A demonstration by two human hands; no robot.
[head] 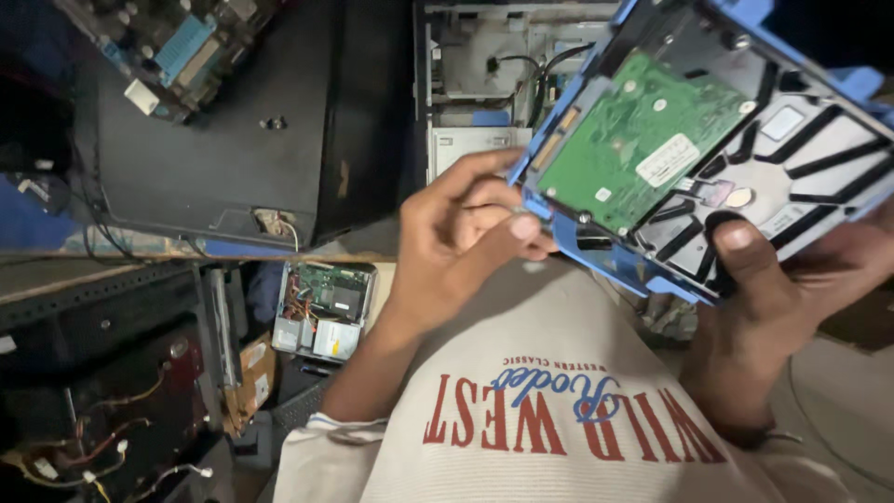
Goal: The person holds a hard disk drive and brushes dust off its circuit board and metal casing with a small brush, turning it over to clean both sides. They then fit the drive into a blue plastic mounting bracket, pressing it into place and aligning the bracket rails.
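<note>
The head camera looks down at a hard drive (694, 140) in a blue plastic carrier (605, 256), held up over the person's lap with the green circuit board facing up. The right hand (792, 307) grips the carrier from below, thumb pressed on the drive's black underside. The left hand (466, 233) pinches narrowly at the carrier's left corner, fingertips closed on its edge. It seems the drive is being worked free of the carrier; this needs a steady grip and a careful pull at that corner. Left of the drive, an open computer case (484, 84) lies.
</note>
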